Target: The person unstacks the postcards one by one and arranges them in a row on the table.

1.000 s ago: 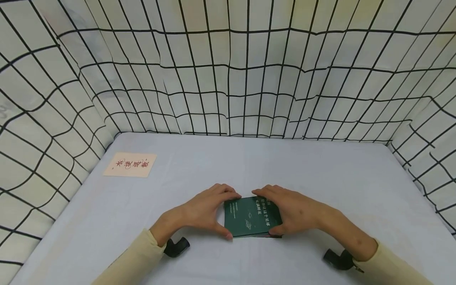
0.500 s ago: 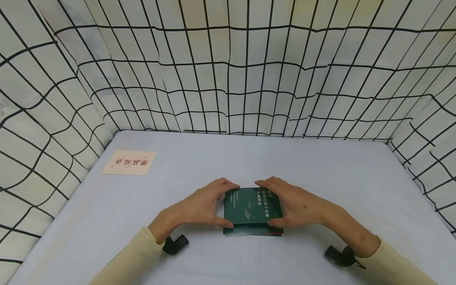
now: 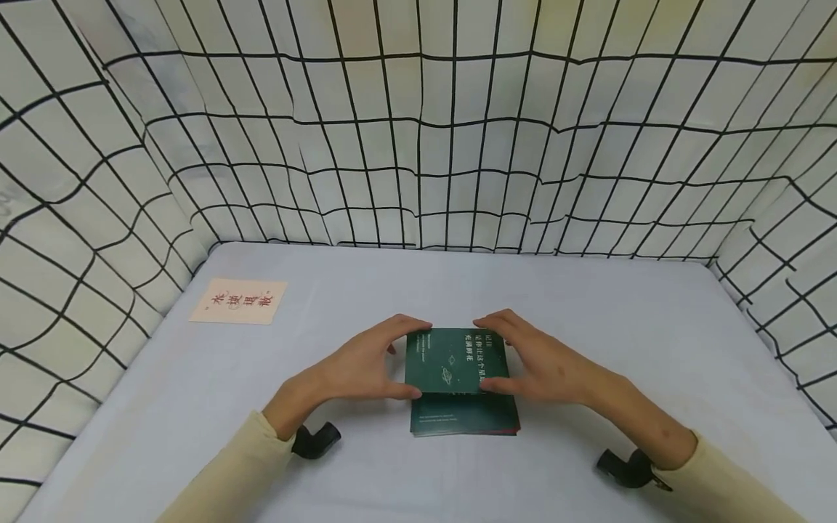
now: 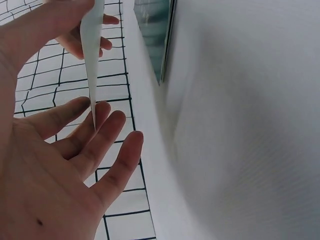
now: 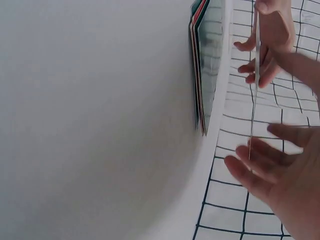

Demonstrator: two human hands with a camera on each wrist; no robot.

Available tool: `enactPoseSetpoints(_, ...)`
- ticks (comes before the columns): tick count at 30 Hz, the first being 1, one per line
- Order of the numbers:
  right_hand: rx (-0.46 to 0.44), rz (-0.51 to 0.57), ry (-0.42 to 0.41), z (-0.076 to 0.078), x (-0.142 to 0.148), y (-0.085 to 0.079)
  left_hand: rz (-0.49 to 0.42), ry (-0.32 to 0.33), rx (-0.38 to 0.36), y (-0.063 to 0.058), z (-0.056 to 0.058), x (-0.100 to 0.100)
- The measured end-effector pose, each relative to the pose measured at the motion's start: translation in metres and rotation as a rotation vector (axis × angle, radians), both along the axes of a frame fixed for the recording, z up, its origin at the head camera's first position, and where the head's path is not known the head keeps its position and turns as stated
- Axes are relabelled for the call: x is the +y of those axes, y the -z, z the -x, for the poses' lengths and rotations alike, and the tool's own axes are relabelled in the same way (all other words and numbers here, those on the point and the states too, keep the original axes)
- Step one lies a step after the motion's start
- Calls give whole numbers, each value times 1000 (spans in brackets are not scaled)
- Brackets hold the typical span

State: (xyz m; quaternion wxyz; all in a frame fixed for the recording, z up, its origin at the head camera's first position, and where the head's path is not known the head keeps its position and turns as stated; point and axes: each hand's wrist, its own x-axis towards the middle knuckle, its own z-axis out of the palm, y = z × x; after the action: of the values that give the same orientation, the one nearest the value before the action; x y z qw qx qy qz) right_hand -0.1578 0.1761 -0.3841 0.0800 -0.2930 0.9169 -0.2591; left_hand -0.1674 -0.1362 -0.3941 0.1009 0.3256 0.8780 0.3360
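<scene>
A dark green card with white writing and a small planet drawing is raised over a stack of similar cards. My left hand holds its left end between thumb and fingers, while my right hand grips the right end the same way. Seen from the left wrist, the raised card is edge-on and apart from the stack. In the right wrist view the stack shows several layers, one with a reddish edge. Fingertips partly cover the card's ends.
A cream card with red writing lies flat at the far left of the white tabletop. Black netting over white cloth encloses the back and both sides. Dark curved wrist mounts stick out below the sleeves.
Both hands have lifted the top green card off the stack and moved it away from me. The stack beneath has come into view. The cream card has stayed in place.
</scene>
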Motion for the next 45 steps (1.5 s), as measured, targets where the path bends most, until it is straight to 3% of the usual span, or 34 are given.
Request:
enactPoseSetpoints(8, -115, 186, 168, 4, -3, 1, -7, -45, 6, -2, -2, -7)
enactPoseSetpoints(15, -292, 356, 204, 7, -10, 0, -27, -88, 17, -4, -3, -13)
enactPoseSetpoints(22, -377, 504, 220, 11, -20, -1, -50, -118, 23, -7, -2, -19)
enactPoseSetpoints(35, -385, 622, 249, 14, -26, -5, -162, -253, 5, -5, 3, -26)
enactPoseSetpoints(45, -395, 646, 246, 16, -28, -4, -156, -365, -65, -3, 0, -25)
